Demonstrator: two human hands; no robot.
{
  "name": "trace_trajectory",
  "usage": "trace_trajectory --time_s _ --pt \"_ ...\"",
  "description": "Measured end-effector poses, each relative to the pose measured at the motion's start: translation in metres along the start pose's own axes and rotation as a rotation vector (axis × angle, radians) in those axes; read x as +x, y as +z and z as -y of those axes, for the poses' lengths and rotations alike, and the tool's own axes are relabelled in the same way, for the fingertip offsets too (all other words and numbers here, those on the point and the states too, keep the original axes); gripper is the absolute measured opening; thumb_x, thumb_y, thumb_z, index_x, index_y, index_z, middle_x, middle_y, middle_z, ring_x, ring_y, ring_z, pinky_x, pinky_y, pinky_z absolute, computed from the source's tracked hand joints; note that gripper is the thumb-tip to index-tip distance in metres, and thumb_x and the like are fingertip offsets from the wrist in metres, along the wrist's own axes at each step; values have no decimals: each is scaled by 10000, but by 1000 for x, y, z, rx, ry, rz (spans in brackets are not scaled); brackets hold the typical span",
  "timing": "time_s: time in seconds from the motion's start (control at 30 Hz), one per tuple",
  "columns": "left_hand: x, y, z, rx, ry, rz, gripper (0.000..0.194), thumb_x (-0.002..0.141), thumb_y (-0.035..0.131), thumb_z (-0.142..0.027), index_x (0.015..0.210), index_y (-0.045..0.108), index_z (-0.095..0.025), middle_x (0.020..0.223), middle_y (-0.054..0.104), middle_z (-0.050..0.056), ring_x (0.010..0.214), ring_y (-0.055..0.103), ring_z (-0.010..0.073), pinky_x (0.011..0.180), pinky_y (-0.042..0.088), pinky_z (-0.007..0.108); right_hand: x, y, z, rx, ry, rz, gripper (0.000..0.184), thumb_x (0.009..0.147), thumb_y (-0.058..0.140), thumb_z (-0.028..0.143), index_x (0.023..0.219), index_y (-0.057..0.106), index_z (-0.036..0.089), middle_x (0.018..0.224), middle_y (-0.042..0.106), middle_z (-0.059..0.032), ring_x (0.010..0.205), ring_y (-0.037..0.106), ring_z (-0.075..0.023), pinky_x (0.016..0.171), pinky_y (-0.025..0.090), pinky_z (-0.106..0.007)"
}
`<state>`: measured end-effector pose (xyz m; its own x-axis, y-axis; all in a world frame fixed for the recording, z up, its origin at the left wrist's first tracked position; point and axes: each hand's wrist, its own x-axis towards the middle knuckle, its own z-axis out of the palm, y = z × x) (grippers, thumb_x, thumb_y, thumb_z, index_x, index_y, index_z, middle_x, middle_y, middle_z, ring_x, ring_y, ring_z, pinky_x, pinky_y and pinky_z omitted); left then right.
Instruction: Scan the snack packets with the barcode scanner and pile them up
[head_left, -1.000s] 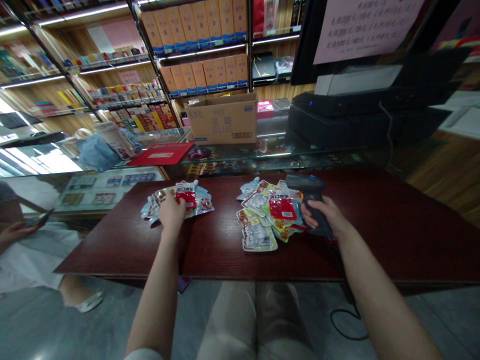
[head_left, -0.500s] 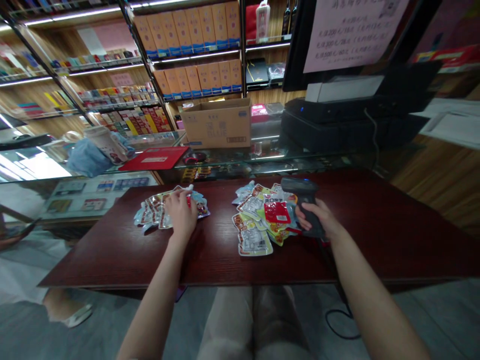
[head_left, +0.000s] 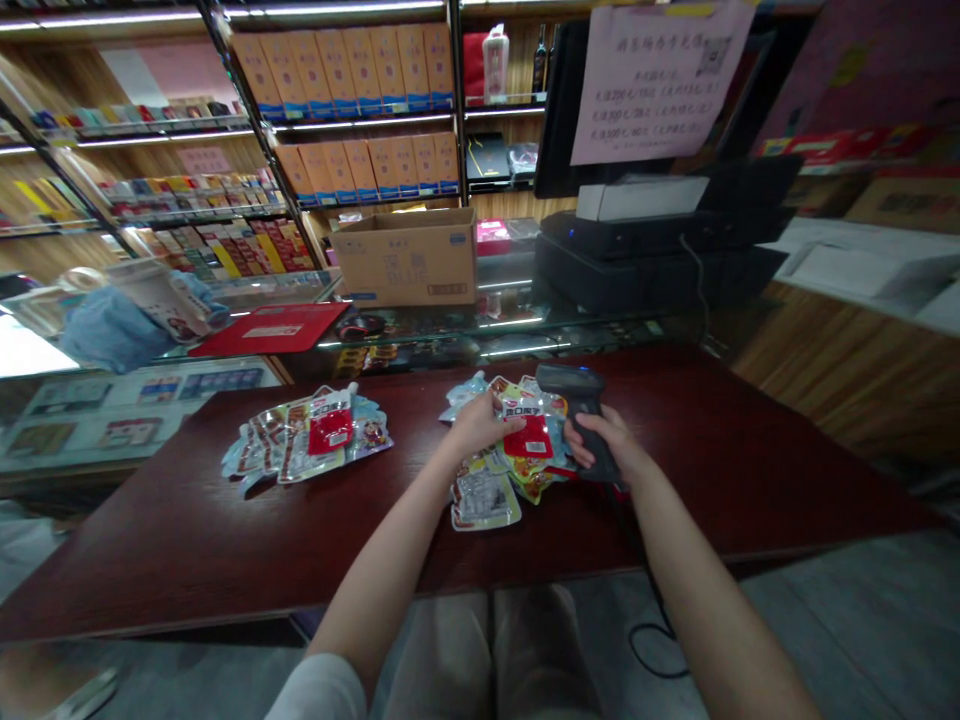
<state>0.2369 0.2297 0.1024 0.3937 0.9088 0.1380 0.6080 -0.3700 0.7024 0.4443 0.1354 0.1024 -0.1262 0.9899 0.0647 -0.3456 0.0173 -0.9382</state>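
Note:
My right hand is wrapped round the handle of a black barcode scanner, whose head points left over a pile of snack packets. At that pile my left hand has its thumb and fingers closed on the left edge of a red snack packet lying on top. Beneath lie silver, yellow and blue pouches, partly hidden by the hand. A second pile of pouches rests on the left of the dark wooden table, with another red packet on top.
Behind the table runs a glass counter with an open cardboard box, a red mat, a mouse and a black register with printer. The scanner's cable hangs to the floor. Another person's foot shows at lower left.
My left hand has left the left pile, where a red packet now lies uncovered, and has moved right to the red packet on the other pile. The right hand keeps hold of the scanner.

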Motion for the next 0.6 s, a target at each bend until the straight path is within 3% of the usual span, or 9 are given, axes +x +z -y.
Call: trace_trajectory --time_s 0.13,0.23,0.43,0.6 --pt "-2 4 9 -92 -56 -12 324 692 725 -453 765 527 -207 658 536 -26 637 526 160 646 398 286 0 -3 -2 -1 -4 18 272 791 670 366 722 477 186 565 522 34 354 415 -61 350 359 -204" --pt "2 8 18 -301 -89 -39 300 701 725 -378 742 487 -200 658 533 -32 638 526 144 640 409 271 2 -5 -4 -1 -9 24 268 793 664 364 721 475 187 560 519 35 351 413 -63 343 359 -205" --pt "17 1 31 -746 -7 -390 278 799 637 -317 872 389 -215 810 590 -22 724 595 112 670 458 228 1 -3 -2 -21 -22 4 275 783 671 375 710 490 181 561 516 34 347 407 -59 339 356 -205" --pt "23 -8 42 -889 49 -503 313 827 621 -340 932 348 -230 866 626 -9 745 650 118 692 495 238 -1 3 0 -37 14 18 270 766 681 378 757 490 188 545 508 45 339 400 -61 339 348 -204"
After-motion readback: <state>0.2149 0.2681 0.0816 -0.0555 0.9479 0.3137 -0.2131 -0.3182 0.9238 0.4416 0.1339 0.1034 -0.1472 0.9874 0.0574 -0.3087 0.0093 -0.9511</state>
